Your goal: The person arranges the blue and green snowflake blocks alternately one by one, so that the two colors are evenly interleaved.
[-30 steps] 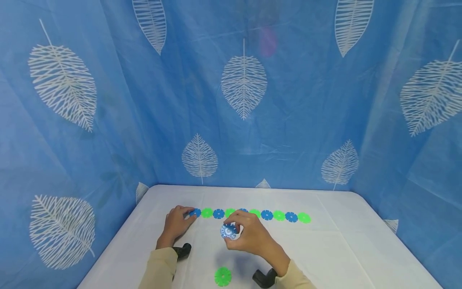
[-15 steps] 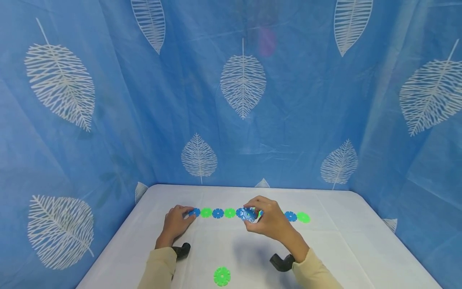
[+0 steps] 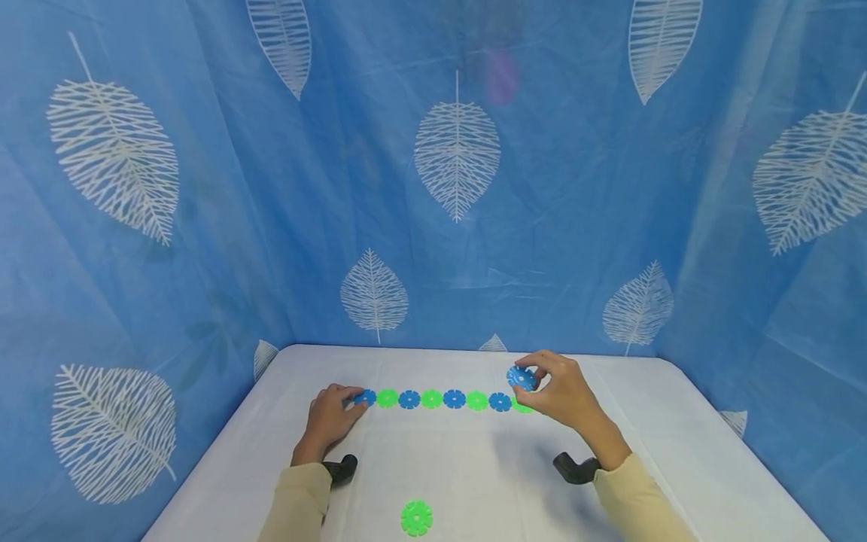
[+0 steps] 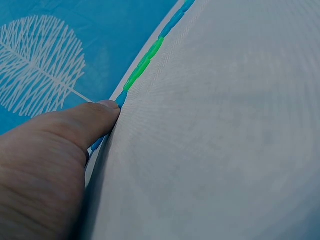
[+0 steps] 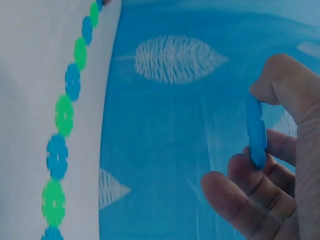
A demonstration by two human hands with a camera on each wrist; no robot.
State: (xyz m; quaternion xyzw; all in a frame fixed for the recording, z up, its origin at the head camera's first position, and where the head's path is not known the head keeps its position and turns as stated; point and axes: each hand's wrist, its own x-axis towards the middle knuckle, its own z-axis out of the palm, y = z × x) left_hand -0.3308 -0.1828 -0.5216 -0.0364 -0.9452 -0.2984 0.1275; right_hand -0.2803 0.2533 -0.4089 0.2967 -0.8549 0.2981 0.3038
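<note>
In the head view, a row of flat, notched interlocking discs, green [image 3: 431,399] and blue [image 3: 454,399] by turns, runs across the white table. At its left end my left hand [image 3: 331,415] holds the end blue disc [image 3: 366,397] between thumb and index finger; the left wrist view shows the thumb [image 4: 107,112] at its edge. My right hand [image 3: 561,389] pinches a separate blue disc [image 5: 256,131] by its rim between thumb and fingertips, raised above the table. In the head view it overlaps the row's right part, hiding the discs there.
One loose green disc [image 3: 416,518] lies near the front of the white table [image 3: 460,467]. A blue curtain [image 3: 555,188] with white leaf prints stands behind the table and along both sides. Black wrist mounts [image 3: 576,468] stick out from the wrists.
My right hand has carried its blue disc to the right and farther back, from before the row's middle to over its right part. My left hand stays at the left end.
</note>
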